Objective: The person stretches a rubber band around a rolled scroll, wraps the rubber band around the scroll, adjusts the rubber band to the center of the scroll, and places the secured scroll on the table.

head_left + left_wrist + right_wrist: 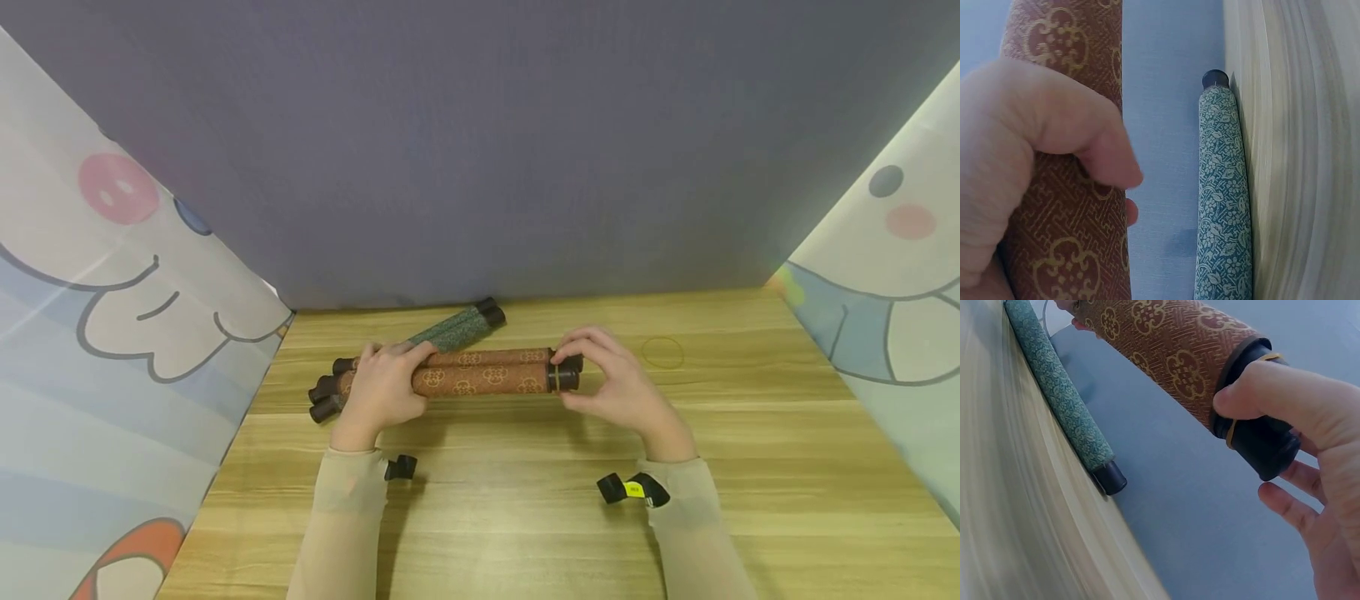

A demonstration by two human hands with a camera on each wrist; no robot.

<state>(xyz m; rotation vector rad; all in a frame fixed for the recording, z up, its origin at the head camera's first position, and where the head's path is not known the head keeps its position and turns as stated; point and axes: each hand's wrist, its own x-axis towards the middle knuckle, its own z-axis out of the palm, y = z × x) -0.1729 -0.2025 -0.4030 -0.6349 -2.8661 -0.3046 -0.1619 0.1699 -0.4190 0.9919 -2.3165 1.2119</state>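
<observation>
A red-brown brocade hanging scroll (483,380), rolled up with gold medallions and dark end knobs, lies crosswise between the hands. My left hand (384,385) grips its left part from above, thumb (1107,140) bent over the roll. At the other end my right hand (621,383) holds the dark knobs (1266,447), with the thumb pressed at the collar. A yellowish rubber band (1231,434) loops round that end and passes under the thumb. Behind the brown scroll, a rolled green patterned scroll (456,331) rests on the table, partly hidden by it and the left hand.
A second thin rubber band (663,352) lies on the wood-grain table (787,467), right of the right hand. A grey-blue wall (525,167) rises behind the table's far edge. Cartoon-printed panels (82,333) stand at both sides.
</observation>
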